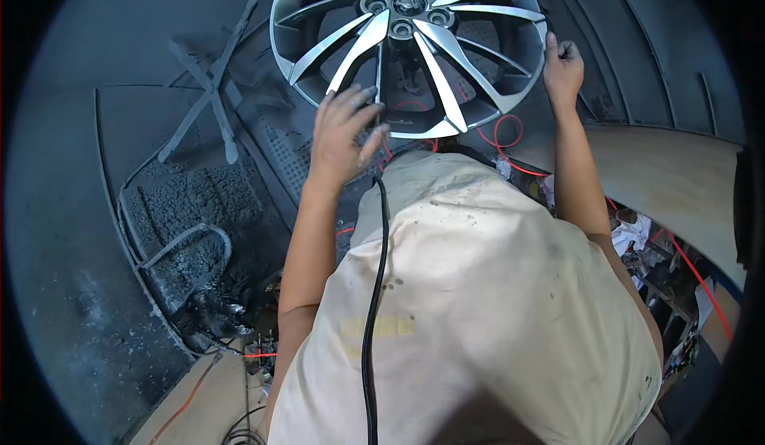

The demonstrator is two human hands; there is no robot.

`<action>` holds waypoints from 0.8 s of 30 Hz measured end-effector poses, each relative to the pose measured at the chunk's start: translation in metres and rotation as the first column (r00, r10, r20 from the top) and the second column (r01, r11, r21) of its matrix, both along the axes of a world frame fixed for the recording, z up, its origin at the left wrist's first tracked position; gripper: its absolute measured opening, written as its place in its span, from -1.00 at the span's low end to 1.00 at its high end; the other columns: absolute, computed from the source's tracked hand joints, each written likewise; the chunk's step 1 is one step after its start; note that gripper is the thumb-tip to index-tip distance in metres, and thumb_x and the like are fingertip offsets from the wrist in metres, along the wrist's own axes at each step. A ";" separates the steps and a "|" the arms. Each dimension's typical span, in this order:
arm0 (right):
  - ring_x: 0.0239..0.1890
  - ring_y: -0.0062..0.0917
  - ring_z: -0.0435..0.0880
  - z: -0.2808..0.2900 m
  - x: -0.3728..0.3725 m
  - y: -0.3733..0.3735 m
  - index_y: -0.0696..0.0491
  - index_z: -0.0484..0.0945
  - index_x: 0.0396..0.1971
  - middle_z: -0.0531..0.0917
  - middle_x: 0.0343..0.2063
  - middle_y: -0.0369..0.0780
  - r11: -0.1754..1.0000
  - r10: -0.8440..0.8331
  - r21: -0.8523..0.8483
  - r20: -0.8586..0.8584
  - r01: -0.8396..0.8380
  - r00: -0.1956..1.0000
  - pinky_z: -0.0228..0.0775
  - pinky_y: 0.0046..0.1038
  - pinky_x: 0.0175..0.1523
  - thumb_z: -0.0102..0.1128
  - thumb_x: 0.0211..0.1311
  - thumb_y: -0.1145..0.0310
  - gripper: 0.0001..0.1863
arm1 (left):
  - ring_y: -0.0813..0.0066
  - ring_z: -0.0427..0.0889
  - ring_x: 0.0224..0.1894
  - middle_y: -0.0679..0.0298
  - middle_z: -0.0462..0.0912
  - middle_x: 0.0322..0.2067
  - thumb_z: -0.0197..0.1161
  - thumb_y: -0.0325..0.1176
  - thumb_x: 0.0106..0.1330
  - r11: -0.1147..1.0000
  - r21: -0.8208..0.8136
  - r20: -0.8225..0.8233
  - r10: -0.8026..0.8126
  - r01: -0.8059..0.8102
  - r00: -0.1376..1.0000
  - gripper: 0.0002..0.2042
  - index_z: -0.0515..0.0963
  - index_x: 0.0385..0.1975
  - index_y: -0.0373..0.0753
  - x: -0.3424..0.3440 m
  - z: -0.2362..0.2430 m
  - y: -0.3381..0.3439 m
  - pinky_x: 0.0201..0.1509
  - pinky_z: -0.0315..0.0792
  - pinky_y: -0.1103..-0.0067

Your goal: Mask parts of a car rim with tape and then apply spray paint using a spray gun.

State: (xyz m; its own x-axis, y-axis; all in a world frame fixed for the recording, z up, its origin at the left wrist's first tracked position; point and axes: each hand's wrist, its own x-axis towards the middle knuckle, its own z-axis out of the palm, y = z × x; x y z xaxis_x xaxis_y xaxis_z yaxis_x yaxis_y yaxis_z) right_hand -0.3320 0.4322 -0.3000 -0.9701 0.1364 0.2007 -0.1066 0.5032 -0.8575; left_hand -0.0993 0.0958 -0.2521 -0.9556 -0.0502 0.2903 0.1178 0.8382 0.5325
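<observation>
A multi-spoke alloy wheel [409, 3] with bright silver spoke faces and dark recesses is at the top of the head view, its upper edge cut off. Fingers spread, my left hand [344, 136] hovers over or lightly touches the wheel's near-left rim; contact is not certain. Beside the right edge of the rim is my right hand [564, 66], its fingers curled in and its thumb against or very near the rim. Whether anything sits inside those curled fingers is hidden.
Left of the wheel are a dark crossed frame [211, 94] and a coated, rough mat [191, 206] with a hose loop. A red hose [502, 142] coils below the wheel. A black cable [374, 309] runs down my pale apron [478, 301]. Clutter [669, 286] lies lower right.
</observation>
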 end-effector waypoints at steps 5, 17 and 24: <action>-0.56 -0.62 0.27 0.000 0.035 0.014 0.12 0.43 -0.59 0.40 -0.67 -0.34 0.993 -0.120 -0.008 -0.008 0.120 0.993 0.22 -0.50 -0.40 0.08 0.46 0.03 -0.49 | 0.24 0.44 0.29 0.26 0.56 0.15 0.38 -0.30 0.10 0.971 -0.187 -0.015 -0.153 0.148 0.988 -0.46 0.53 0.17 -0.11 0.019 -0.006 0.016 0.48 0.07 0.04; -0.58 -0.59 0.33 -0.046 0.207 0.040 0.12 0.49 -0.50 0.46 -0.64 -0.30 0.971 0.126 0.132 0.428 -0.199 0.895 0.27 -0.44 -0.41 0.15 0.43 0.11 -0.60 | 0.24 0.29 0.40 0.22 0.40 0.28 0.36 -0.30 0.11 0.959 -0.213 -0.027 -0.197 0.187 0.980 -0.39 0.43 0.26 -0.12 0.022 -0.008 0.077 0.51 0.00 0.03; -0.56 -0.39 0.46 -0.061 0.254 0.031 0.16 0.56 -0.36 0.55 -0.59 -0.18 0.845 0.341 0.159 0.575 -0.510 0.744 0.37 -0.30 -0.35 0.19 0.34 0.08 -0.62 | 0.23 0.21 0.44 0.18 0.29 0.37 0.42 -0.26 0.03 0.954 -0.250 -0.065 -0.185 0.164 0.981 -0.26 0.36 0.32 -0.10 0.016 -0.020 0.109 0.50 0.00 0.03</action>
